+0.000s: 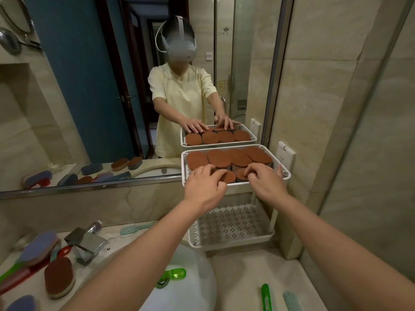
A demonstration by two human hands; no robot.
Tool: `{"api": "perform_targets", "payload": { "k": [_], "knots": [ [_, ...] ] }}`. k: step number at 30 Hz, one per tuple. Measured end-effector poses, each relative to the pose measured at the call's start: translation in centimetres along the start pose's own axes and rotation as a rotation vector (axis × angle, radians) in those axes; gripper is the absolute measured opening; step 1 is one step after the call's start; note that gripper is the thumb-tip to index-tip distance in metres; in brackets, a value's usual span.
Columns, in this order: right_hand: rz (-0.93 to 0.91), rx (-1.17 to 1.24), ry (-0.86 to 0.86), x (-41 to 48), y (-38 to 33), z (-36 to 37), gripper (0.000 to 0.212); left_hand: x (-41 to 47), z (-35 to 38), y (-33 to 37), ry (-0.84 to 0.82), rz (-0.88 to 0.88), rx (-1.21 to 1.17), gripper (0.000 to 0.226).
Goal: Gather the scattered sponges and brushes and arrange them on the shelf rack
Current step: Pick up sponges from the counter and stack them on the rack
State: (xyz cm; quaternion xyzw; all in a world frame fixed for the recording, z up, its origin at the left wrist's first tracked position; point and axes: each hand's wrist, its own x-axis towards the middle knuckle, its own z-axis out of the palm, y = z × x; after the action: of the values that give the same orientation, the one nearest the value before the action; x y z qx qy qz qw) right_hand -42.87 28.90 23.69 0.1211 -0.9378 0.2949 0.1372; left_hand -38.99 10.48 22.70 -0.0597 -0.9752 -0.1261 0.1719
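The step in hand is arranging: both hands are at the top tier of the shelf rack (184, 169), settling the front row of brown sponges (224, 158) that cover that tier in overlapping rows. The left hand (205, 185) is at the front left of the rack, fingers bent down with the tips pressing on a sponge. The right hand (265, 180) is at the front right, fingertips on another sponge and the thumb out beside the rim. The hands are apart, and neither shows a closed grip, a reading the mirror (89, 86) behind the rack supports, since the fingers there lie spread flat.

The gathering looks about half done, by my judgement. Under the top tier the lower shelf (231, 223) shows its perforated floor. On the worktop (247, 272) left of the rack, past the tap (87, 243), lie a brown sponge (58, 277) and a purple brush (38, 248). A teal brush (134, 227) lies nearer the rack, a green brush (170, 277) sits in the sink (197, 288) in front of it, and two more brushes lie in front of the rack at the bottom edge of the view.

The next move probably calls for lifting the hands off the sponges and reaching left or down for the loose pieces; with the top tier full, the lower shelf is likely where they go.
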Motion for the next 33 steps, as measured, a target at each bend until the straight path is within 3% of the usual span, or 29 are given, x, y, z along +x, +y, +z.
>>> {"api": "perform_targets", "payload": {
  "k": [8, 18, 28, 33],
  "knots": [
    [-0.022, -0.009, -0.002, -1.4, 0.1, 0.4, 0.021, -0.3, -0.6, 0.4, -0.029, 0.056, 0.079, 0.048],
    [-0.239, 0.221, 0.089, -6.5, -1.9, 2.2, 0.026, -7.2, -0.2, 0.4, 0.240, -0.034, -0.160, 0.042],
    [-0.273, 0.286, -0.143, -13.7, -4.7, 6.6, 0.036, -17.7, 0.6, -1.6, 0.249, -0.227, -0.150, 0.047],
    [-0.260, 0.319, -0.297, -15.7, -6.2, 9.0, 0.044, -21.5, 1.1, -3.7, 0.144, -0.356, -0.126, 0.050]
  ]
}}
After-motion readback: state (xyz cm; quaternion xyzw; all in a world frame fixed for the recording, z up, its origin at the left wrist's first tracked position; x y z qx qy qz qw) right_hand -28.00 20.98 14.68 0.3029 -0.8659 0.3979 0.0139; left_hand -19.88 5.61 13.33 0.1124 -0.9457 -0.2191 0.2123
